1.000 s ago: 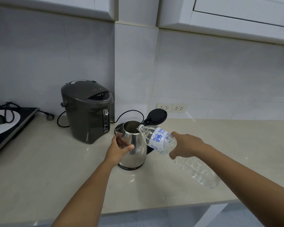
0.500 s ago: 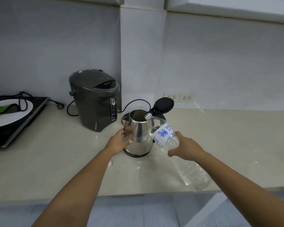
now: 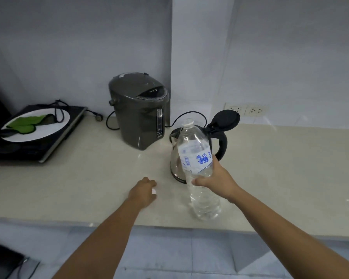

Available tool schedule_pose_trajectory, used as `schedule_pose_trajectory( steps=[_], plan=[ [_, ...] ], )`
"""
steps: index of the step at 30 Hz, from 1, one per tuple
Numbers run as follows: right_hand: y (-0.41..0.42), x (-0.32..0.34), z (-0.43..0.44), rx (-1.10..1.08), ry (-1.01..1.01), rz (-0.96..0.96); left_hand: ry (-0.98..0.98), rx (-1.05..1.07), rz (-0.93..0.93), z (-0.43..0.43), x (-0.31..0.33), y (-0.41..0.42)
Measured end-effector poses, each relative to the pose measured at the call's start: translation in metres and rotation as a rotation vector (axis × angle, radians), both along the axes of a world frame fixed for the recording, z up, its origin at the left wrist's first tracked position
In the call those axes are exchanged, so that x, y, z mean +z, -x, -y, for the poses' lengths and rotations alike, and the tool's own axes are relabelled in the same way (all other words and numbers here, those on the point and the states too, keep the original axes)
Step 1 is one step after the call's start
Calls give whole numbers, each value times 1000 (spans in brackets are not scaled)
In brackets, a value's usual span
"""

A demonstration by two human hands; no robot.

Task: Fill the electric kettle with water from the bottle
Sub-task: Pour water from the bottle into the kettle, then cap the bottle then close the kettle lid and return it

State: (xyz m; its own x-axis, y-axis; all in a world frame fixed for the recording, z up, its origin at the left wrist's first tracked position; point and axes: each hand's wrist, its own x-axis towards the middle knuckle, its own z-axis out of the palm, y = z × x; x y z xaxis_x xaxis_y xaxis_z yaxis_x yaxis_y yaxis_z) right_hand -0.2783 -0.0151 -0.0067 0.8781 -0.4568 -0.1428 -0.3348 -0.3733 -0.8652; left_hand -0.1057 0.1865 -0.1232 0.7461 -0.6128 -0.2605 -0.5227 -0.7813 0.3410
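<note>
A pale counter (image 3: 69, 188) carries everything. At its left a black cooktop (image 3: 48, 146) bears a white plate (image 3: 48, 129). A dark grey water boiler (image 3: 138, 111) stands by the wall. Just right of it sits the steel kettle (image 3: 174, 158), lid (image 3: 226, 118) flipped up. The uncapped bottle (image 3: 197, 164), nearly upright, is in front of the kettle, gripped mid-body by the right hand (image 3: 216, 182). The left hand (image 3: 143, 193) curls loosely above the counter, something small and white at its fingertips.

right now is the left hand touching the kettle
Apart. The head view shows the left hand near the counter, with a bare strip of counter between it and the kettle.
</note>
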Motion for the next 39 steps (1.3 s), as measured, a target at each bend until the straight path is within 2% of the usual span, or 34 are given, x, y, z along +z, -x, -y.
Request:
schedule_pose_trajectory(
  steps=[4, 8, 13, 24, 29, 39],
  plan=[
    [-27, -9, -19, 11, -26, 57, 9, 21, -22, -18, 0, -4],
    [-57, -16, -37, 27, -26, 94, 136, 103, -30, -38, 15, -23],
    [-102, -22, -62, 61, -46, 140, 295, 205, 78, -60, 61, -66],
    [-222, -42, -123, 8, -45, 276, 467, 245, 277, -101, 141, -147],
    [-249, -50, -126, -7, -63, 316, 493, 258, 297, -110, 160, -159],
    [-254, -45, -105, 214, -166, 254, 742, 244, 327, -75, 200, -157]
  ],
)
